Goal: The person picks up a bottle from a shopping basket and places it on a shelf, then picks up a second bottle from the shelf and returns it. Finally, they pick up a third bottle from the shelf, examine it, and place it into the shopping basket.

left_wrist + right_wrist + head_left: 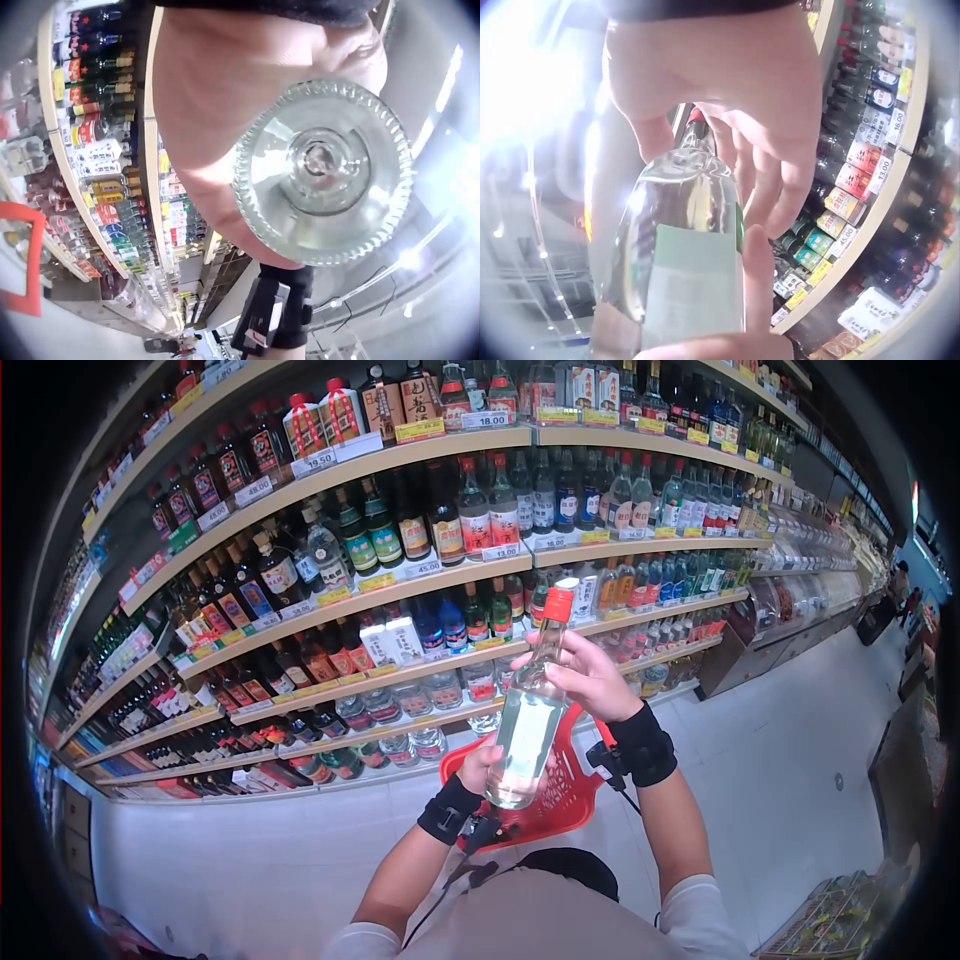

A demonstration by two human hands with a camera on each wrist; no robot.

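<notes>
A clear glass liquor bottle [528,722] with a red cap and a pale label is tilted in front of the body, cap end up and away. My right hand [592,675] grips it at the neck and shoulder, thumb on one side and fingers on the other. Lower down, my left hand [478,768] holds the bottle near its base, thumb along the side. The round ridged bottom of the bottle [322,232] faces the left wrist view. In the right wrist view, clear liquid and the label show below the right hand [712,82].
Below the bottle is a red plastic shopping basket [575,800], partly hidden by it. Curved shelves [430,575] packed with bottles and price tags stand close ahead. Pale floor [760,780] stretches to the right, with a counter [735,660] beyond the shelves and packaged goods [825,920] at lower right.
</notes>
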